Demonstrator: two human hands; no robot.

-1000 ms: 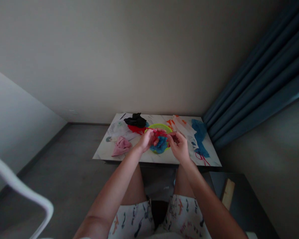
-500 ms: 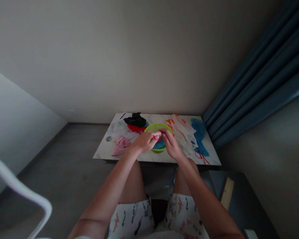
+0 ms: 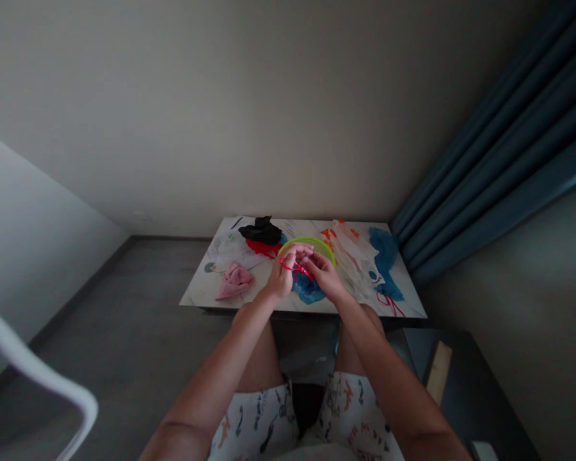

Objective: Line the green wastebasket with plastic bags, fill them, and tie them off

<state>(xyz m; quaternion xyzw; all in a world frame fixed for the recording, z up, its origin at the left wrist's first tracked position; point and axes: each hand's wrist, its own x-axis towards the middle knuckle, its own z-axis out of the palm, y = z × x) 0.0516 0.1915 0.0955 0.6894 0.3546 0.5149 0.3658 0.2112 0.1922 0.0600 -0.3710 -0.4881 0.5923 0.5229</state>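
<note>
My left hand [image 3: 282, 274] and my right hand [image 3: 325, 275] are close together above a yellow-green basket [image 3: 329, 246]. A thin red cord [image 3: 297, 266] runs between them, its left part looped at the fingers of my left hand. My right fingertips pinch the cord's other end. Just below the hands hangs or lies a crumpled blue plastic bag [image 3: 310, 292], in front of the basket's near side. Whether the cord is joined to this bag I cannot tell. The hands partly hide the basket.
On the white marbled table [image 3: 199, 294] lie a black bundle [image 3: 260, 231], a red one [image 3: 263, 248] and a pink cloth [image 3: 235, 280] at left. White-and-orange plastic bags [image 3: 355, 253], a blue bag [image 3: 385, 259] and red cord [image 3: 391, 303] lie at right.
My hands have turned and drawn slightly apart at the fingers, exposing more red cord between them. The blue bag now shows lower, over the basket's near rim.
</note>
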